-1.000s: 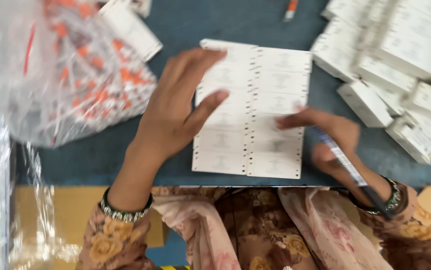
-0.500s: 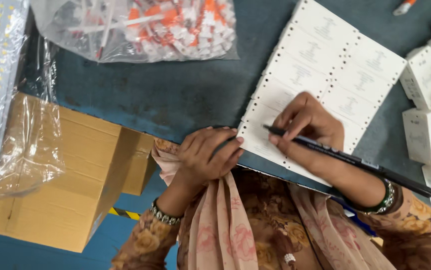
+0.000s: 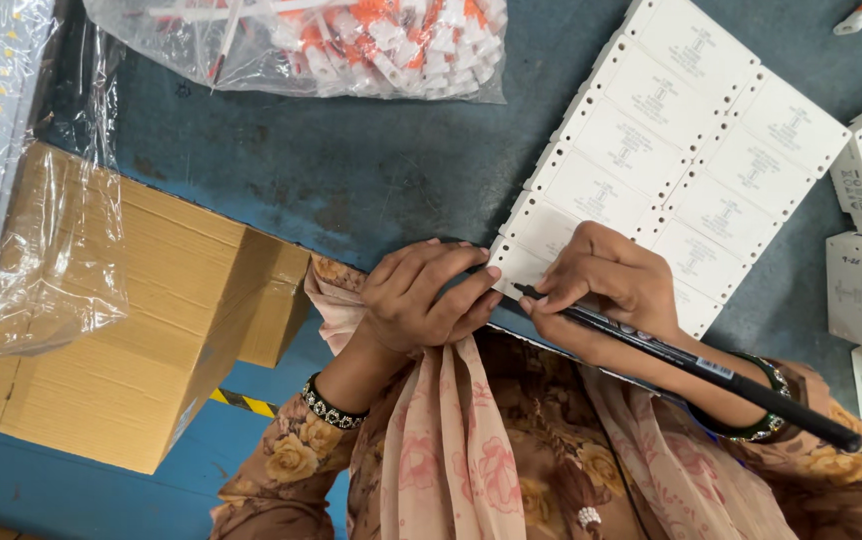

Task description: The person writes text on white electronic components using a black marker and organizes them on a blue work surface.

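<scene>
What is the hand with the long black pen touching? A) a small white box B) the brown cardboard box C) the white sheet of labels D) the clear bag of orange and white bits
C: the right hand holds the black pen with its tip on the near corner of the white sheet of labels; the bag, cardboard box and small white boxes lie away from it.

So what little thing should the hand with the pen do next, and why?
Probably lower the black pen tip onto the nearest label of the white label sheet. The right hand grips the pen with its tip at the sheet's near corner, and the left hand rests at the table edge beside that corner.
</scene>
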